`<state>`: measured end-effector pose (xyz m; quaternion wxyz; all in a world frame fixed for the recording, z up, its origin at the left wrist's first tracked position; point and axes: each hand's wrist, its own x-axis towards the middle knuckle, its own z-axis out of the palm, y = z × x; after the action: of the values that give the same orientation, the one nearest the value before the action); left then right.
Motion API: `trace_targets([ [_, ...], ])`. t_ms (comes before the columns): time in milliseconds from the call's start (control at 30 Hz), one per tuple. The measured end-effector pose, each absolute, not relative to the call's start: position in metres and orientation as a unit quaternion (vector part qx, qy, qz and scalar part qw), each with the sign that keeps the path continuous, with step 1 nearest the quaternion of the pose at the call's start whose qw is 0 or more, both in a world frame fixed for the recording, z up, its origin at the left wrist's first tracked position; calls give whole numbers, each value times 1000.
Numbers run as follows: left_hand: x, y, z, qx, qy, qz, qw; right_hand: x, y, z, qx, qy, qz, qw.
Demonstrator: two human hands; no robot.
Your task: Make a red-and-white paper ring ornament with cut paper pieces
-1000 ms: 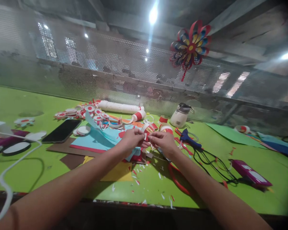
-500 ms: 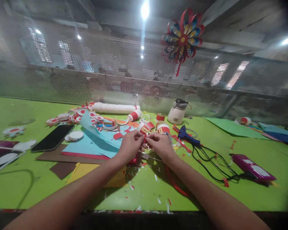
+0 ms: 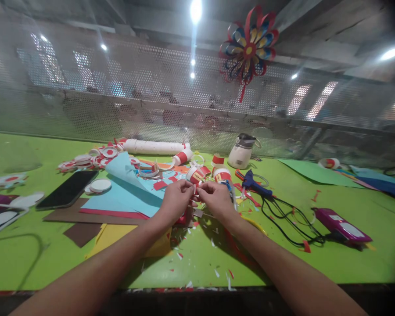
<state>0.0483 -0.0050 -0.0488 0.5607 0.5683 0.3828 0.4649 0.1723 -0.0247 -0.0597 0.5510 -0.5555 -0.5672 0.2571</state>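
Note:
My left hand [image 3: 177,201] and my right hand [image 3: 217,200] meet above the green table, fingertips pinched close together. Between them is a small red and white piece of paper [image 3: 195,190], mostly covered by the fingers. Just beyond the fingertips lie red and white paper cups, one tipped toward the left hand [image 3: 194,174] and another behind the right hand [image 3: 222,175]. A blue glue gun [image 3: 255,184] rests to the right of my right hand. Light blue paper sheets [image 3: 118,199] spread out left of my left hand.
A black phone [image 3: 67,189] and white discs [image 3: 101,185] lie left. Farther back are red and white paper pieces [image 3: 110,152], a white roll [image 3: 156,146] and a pale jug [image 3: 241,156]. Black cord runs near a purple box [image 3: 342,227]. Paper scraps litter the front.
Both hands stay pinched together in nearly the same place. The small piece now shows some white between the fingers. The view has shifted slightly, and a yellow strip shows beside my right forearm.

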Motion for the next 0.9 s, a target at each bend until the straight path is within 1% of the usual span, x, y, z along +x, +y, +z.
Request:
trace_targets([
  [233, 45, -7, -47, 568, 372, 460, 573, 170, -32, -55, -550, -590, 247, 537],
  [333, 44, -10, -45, 557, 351, 460, 597, 173, -34, -52, -536, -591, 267, 540],
  [467, 43, -15, -40, 544, 323, 440, 638, 178, -35, -49, -539, -593, 249, 544],
  [600, 41, -19, -38, 543, 315, 423, 653, 179, -37, -44, -543, -589, 250, 544],
  [733, 37, -18, -38, 550, 289, 409, 668, 180, -39, -41, -527, -570, 298, 555],
  [900, 34, -15, -40, 550, 278, 395, 682, 186, -37, -44, -489, -508, 446, 550],
])
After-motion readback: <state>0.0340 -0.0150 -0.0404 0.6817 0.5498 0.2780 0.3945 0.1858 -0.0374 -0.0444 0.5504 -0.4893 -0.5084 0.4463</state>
